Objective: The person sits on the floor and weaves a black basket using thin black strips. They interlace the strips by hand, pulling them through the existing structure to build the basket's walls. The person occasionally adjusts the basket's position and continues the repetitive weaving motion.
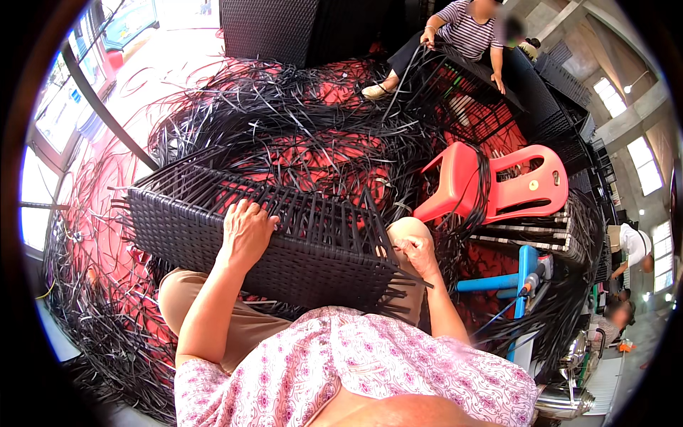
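Observation:
A half-woven black basket-like piece (249,260) of flat plastic strips rests across my knees. Its front wall is tightly woven, while spaced bars and loose strip ends show along the top and sides. My left hand (247,231) is curled over the upper edge of that wall, near its middle. At the right end, beside my knee, my right hand (418,255) is closed in a pinch on a black strip, mostly hidden by the fingers. Several strip ends stick out (409,288) just below this hand.
Loose black strips (284,107) cover much of the red floor. To the right lie a red plastic chair (530,181), tipped over, and a blue frame (525,285). Another person (469,32) works at a black frame at the back. Large woven pieces (267,28) stand behind.

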Available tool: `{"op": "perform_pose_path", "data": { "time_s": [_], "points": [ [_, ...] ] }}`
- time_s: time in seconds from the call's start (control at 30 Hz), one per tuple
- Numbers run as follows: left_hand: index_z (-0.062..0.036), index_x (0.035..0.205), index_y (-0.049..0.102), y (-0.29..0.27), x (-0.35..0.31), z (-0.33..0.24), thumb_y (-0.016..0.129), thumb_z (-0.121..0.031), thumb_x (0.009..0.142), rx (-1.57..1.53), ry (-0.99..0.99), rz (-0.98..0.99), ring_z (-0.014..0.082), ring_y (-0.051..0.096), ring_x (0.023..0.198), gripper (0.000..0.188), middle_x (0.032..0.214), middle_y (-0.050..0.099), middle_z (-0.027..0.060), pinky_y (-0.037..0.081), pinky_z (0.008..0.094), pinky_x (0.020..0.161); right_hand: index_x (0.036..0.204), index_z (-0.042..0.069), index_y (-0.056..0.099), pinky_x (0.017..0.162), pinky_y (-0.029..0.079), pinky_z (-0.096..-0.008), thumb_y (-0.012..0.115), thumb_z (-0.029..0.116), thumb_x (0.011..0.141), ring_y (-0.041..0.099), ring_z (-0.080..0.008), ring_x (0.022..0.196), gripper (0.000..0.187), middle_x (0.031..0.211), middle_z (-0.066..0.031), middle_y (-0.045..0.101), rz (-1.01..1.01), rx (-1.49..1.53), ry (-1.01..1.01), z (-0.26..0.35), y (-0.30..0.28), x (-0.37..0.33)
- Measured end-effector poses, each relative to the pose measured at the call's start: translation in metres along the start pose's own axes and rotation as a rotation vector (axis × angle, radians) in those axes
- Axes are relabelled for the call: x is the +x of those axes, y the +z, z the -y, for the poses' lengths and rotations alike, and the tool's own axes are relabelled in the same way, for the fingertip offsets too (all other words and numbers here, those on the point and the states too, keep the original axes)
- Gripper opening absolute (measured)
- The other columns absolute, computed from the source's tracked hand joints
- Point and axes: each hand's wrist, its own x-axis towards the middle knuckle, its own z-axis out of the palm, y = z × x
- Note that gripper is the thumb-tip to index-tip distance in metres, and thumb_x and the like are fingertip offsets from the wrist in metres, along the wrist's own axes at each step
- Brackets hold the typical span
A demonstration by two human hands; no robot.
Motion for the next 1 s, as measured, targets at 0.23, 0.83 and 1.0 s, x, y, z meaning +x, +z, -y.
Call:
{"op": "perform_pose_path", "data": {
  "time_s": [0.23, 0.83, 1.0],
  "points": [
    [-0.0061, 0.081, 0.073, 0.004, 0.000, -0.001, 0.063, -0.031, 0.095, 0.039, 0.025, 0.006, 0.0281, 0.058, 0.101, 0.030, 0.090, 0.065, 0.0088, 0.046, 0.0458, 0.091, 0.075, 0.000, 0.071, 0.058, 0.037, -0.0291, 0.070, 0.036, 0.092, 0.044, -0.0084, 0.060, 0.040, 0.058, 0.0006, 0.047, -0.013, 0.006, -0.021, -0.004, 0.001, 0.000],
    [-0.0065, 0.078, 0.071, 0.005, 0.001, -0.003, 0.063, -0.032, 0.094, 0.069, 0.036, 0.002, 0.0279, 0.059, 0.099, 0.031, 0.086, 0.066, 0.0088, 0.044, 0.0441, 0.090, 0.076, -0.001, 0.071, 0.057, 0.037, -0.0272, 0.070, 0.033, 0.092, 0.046, -0.0065, 0.060, 0.038, 0.060, 0.0019, 0.053, -0.011, 0.050, -0.037, -0.009, -0.001, -0.002],
    [-0.0065, 0.081, 0.073, -0.006, 0.007, -0.010, 0.065, -0.035, 0.093, 0.053, -0.034, 0.046, 0.0288, 0.058, 0.102, 0.032, 0.093, 0.067, 0.0106, 0.044, 0.0454, 0.091, 0.086, -0.002, 0.074, 0.069, 0.050, -0.0296, 0.068, 0.027, 0.093, 0.066, -0.0127, 0.073, 0.031, 0.076, -0.0082, 0.072, 0.046, -0.002, 0.004, -0.008, -0.009, -0.001]
  ]
}}
